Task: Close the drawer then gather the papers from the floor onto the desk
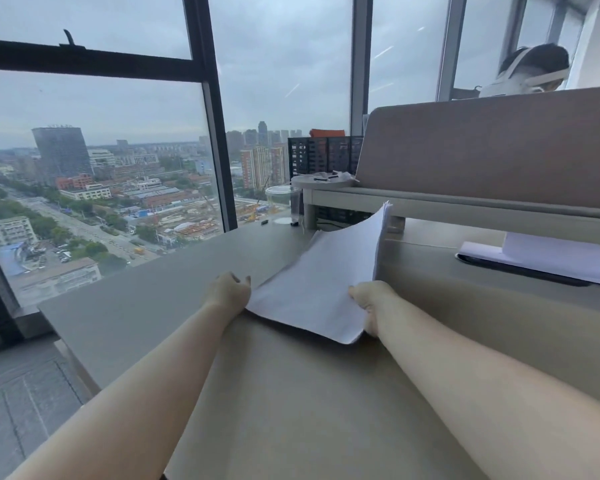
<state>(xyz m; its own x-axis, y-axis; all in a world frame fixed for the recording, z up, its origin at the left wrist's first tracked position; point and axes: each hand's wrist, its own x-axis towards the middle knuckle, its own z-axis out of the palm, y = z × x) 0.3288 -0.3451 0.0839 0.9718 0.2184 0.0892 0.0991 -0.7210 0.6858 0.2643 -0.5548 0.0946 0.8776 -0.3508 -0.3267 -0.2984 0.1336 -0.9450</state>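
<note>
Soft, overcast daylight enters through the window [118,150], leaving the desk [291,393] evenly lit with faint shadows. Wide-angle distortion bends the edges; motion blur softens everything slightly.

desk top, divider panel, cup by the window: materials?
Desk top: looks like matte beige laminate, smooth and even, no grain.
Divider panel: probably fabric-covered, brownish, dull with no shine.
Cup: clear plastic by the look; the view shows through it.

Count: two bare hands [227,292] [371,299]; one stack of white papers [323,275]; one clear plastic cup [282,202]; one grey desk [291,410].
</note>
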